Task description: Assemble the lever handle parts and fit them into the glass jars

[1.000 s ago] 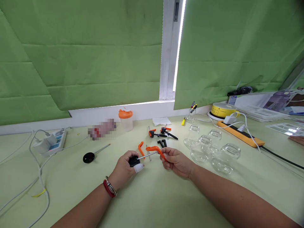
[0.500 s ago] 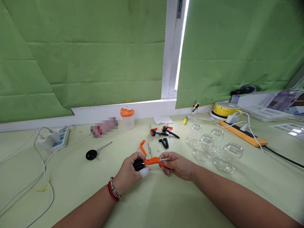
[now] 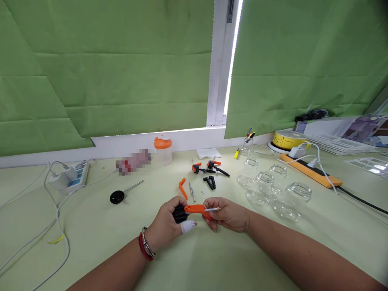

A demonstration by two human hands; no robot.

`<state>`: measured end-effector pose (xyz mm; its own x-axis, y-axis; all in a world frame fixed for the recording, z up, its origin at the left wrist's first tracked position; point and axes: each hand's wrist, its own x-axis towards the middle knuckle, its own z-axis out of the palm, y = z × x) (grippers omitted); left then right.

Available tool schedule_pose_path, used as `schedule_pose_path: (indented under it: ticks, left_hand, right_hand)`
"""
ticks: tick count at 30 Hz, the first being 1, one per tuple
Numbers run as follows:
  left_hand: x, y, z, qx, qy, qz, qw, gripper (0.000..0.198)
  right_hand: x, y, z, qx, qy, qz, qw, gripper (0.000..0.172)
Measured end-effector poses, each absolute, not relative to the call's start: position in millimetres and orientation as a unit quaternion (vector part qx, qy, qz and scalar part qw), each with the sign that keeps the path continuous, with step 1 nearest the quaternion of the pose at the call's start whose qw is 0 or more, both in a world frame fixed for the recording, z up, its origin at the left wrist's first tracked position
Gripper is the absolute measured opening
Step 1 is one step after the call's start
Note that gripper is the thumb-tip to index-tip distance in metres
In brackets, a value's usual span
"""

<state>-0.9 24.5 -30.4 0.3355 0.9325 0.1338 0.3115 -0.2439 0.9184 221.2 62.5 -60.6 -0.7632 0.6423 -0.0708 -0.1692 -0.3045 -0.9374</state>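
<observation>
My left hand (image 3: 169, 224), with a white bandage on the thumb and a red bracelet at the wrist, is closed round a black knob (image 3: 179, 213) on a thin metal rod (image 3: 212, 209). An orange clamp arm (image 3: 197, 209) sits on that rod, close against the knob. My right hand (image 3: 228, 214) pinches the orange arm, with the rod's tip sticking out past its fingers. Just beyond my hands lie a loose orange arm (image 3: 181, 188), a bare metal pin (image 3: 191, 191) and small black pieces (image 3: 209, 182).
Two small assembled orange-and-black clamps (image 3: 208, 167) lie further back. Several clear glass jars (image 3: 273, 188) stand at the right, before an orange power strip (image 3: 312, 173). A black knob with rod (image 3: 117, 197), a white power strip (image 3: 70, 179) and an orange-lidded cup (image 3: 163, 150) lie left.
The orange arm has slid along the rod toward the black knob and now lies flat against it. Both hands have come a little closer to me.
</observation>
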Motion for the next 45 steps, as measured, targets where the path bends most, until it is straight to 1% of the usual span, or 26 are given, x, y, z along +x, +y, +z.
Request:
schedule_pose_path:
  ticks: [6,14,18,24,29,34,38,42,45]
  left_hand:
    - [1,20,-30,0.720,0.436,0.356,0.406,0.032]
    - [2,19,-28,0.724,0.436,0.341,0.411,0.034]
    - [1,19,-29,0.718,0.412,0.345,0.441,0.036]
    - [1,17,-31,0.713,0.371,0.349,0.483,0.046]
    - [2,13,-28,0.692,0.314,0.376,0.530,0.037]
    - [3,11,-31,0.654,0.302,0.396,0.570,0.044]
    - [3,12,-32,0.632,0.286,0.402,0.598,0.045]
    - [3,13,-31,0.623,0.272,0.395,0.617,0.043]
    - [2,12,-29,0.626,0.273,0.379,0.624,0.036]
  right_hand:
    - [219,60,-61,-0.202,-0.532,0.784,0.245,0.026]
    - [219,61,-63,-0.202,-0.531,0.788,0.237,0.028]
    - [219,61,-63,-0.206,-0.539,0.785,0.224,0.028]
    - [216,59,-59,-0.228,-0.538,0.787,0.197,0.029]
    - [215,58,-60,-0.206,-0.535,0.797,0.191,0.029]
    - [215,59,-62,-0.205,-0.539,0.794,0.195,0.026]
    - [215,58,-61,-0.210,-0.551,0.783,0.200,0.026]
    - [214,57,-59,-0.204,-0.555,0.781,0.202,0.025]
    - [214,57,-59,-0.199,-0.554,0.784,0.199,0.024]
